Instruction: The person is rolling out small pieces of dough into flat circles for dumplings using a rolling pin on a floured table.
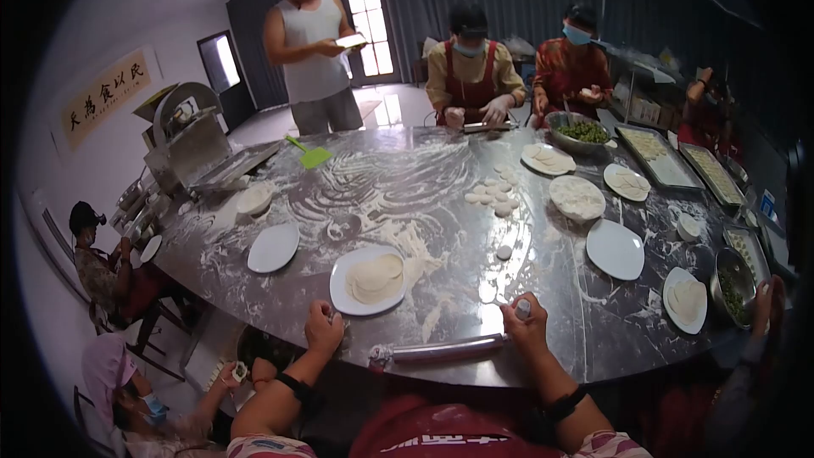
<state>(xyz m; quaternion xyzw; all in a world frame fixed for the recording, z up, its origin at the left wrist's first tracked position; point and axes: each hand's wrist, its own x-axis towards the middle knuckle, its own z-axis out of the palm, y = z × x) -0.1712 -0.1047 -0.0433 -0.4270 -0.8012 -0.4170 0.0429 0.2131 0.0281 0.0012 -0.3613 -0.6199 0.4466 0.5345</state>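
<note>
My left hand (324, 329) is closed at the table's near edge, just below a white plate (339, 301) bearing a stack of round dough wrappers (375, 278). Its fingers are curled together and hide whatever is between them. Further right, my right hand (527, 331) is closed around a small pale grey piece (523, 309), whose rounded end shows above the fingers. A shiny rolling pin (449, 349) lies along the near edge between my hands, its right end close to my right wrist. Beyond my right hand rests a single small dough disc (504, 252).
The floury steel table (424, 161) holds several dough discs (493, 191), a bare white plate (615, 250), a green scraper (314, 155), filling bowls (581, 131) and trays (657, 157). A machine (186, 136) stands left. Co-workers sit around; a person in white (314, 42) stands opposite.
</note>
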